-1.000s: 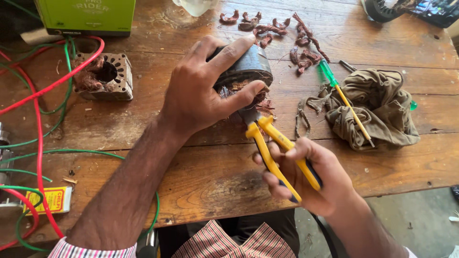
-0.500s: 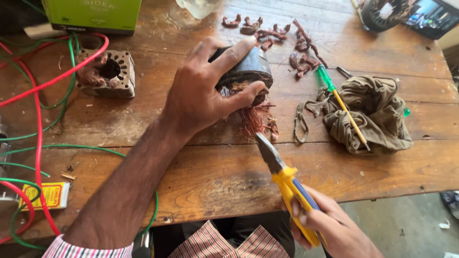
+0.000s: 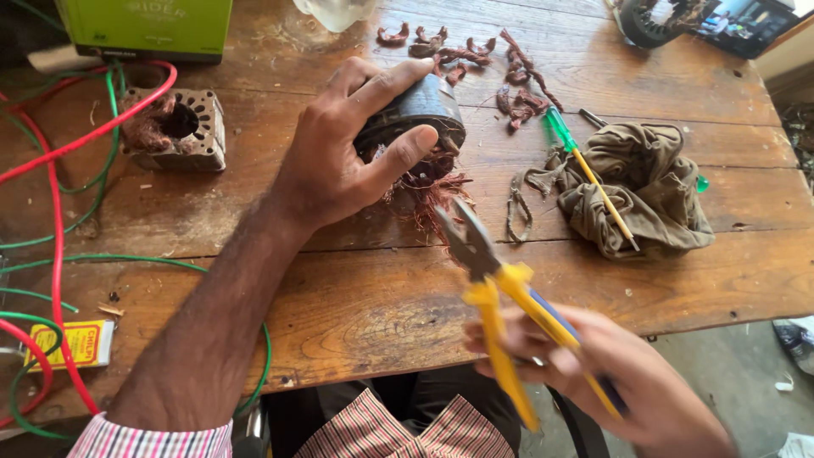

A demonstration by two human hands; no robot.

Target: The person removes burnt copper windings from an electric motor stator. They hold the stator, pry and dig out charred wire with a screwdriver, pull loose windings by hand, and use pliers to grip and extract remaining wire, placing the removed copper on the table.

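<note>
My left hand [image 3: 348, 148] grips a dark round motor stator [image 3: 415, 114] lying on its side on the wooden table [image 3: 356, 305]. Frayed copper winding wire [image 3: 428, 191] sticks out of the stator's near end. My right hand [image 3: 593, 373] holds yellow-handled pliers [image 3: 492, 288] near the table's front edge, and their jaws point up toward the copper wire and sit slightly apart. The jaws are a short way below the wire, not touching it.
A second stator core [image 3: 174, 127] lies at the left among red and green wires [image 3: 59, 195]. Cut copper bundles [image 3: 475, 55] lie at the back. A green-handled screwdriver [image 3: 585, 165] rests on a crumpled cloth [image 3: 644, 191]. A green box [image 3: 148, 25] stands far left; a small yellow box [image 3: 80, 343] near left.
My right hand has pulled the pliers back from the stator's windings toward the table's front edge. The left hand keeps its grip on the stator.
</note>
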